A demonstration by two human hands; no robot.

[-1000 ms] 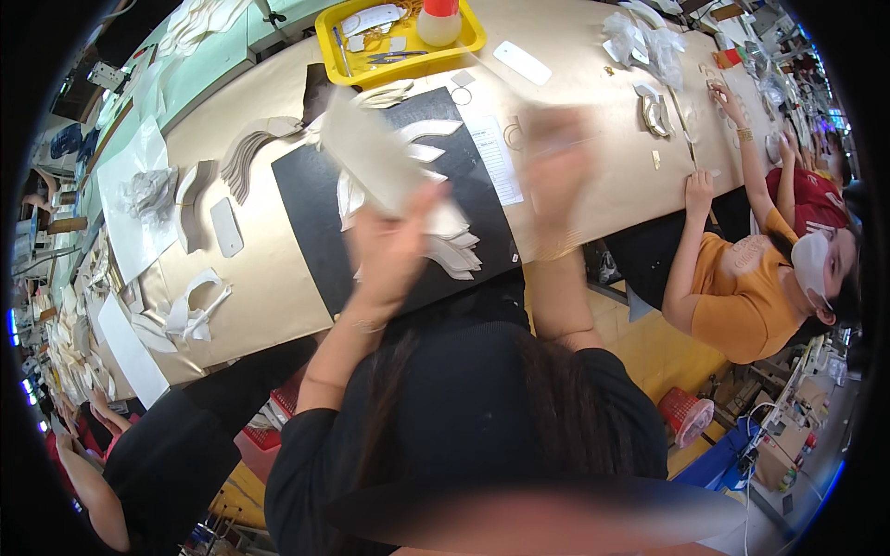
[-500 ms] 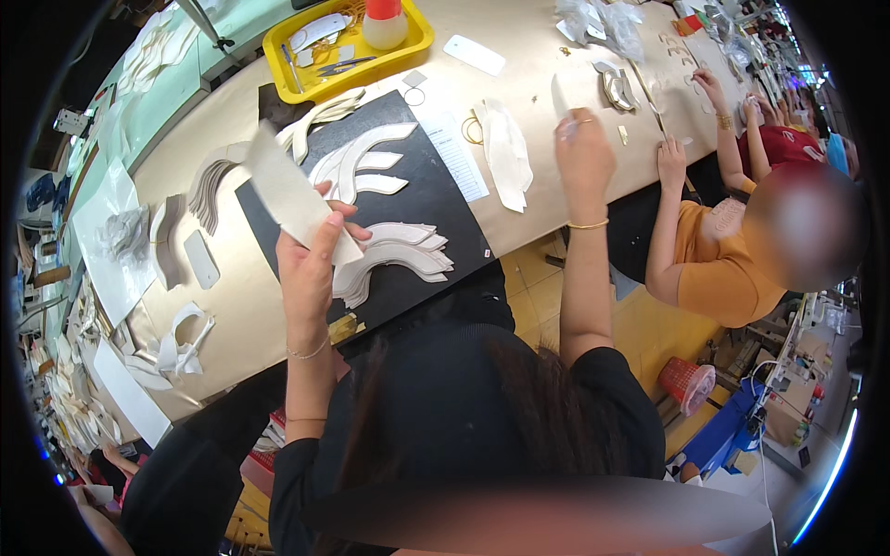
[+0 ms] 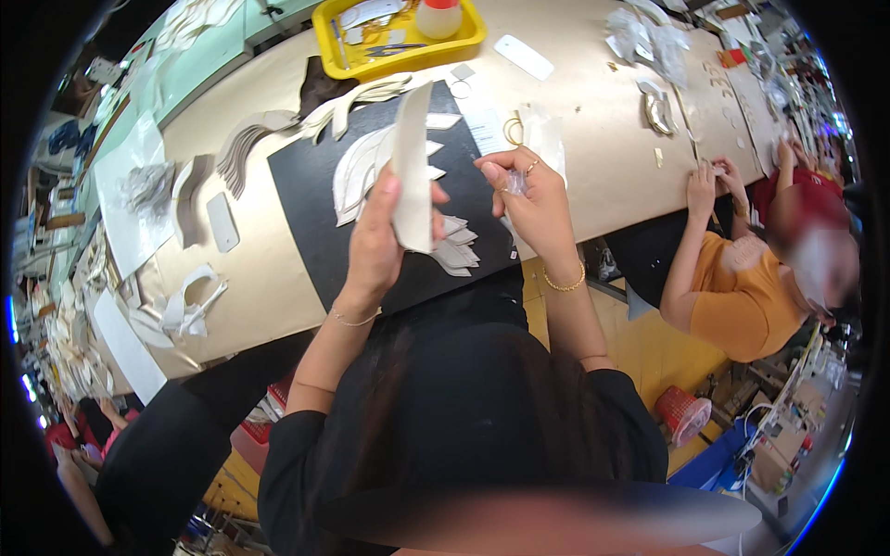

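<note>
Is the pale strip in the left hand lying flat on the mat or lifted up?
Lifted. The left hand grips the pale strip by its lower end, standing it upright above the black mat.

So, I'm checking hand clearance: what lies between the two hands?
Head view: only the black mat and pale cut pieces below; left hand, right hand apart.

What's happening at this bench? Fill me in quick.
A person at a long workbench holds a pale, flat cut piece upright in the left hand, over a black mat strewn with similar curved pieces. The right hand pinches something small and clear in its fingers; what it is cannot be told. A yellow tray sits at the far edge. To the right, a co-worker in an orange top works at the same bench.
</note>
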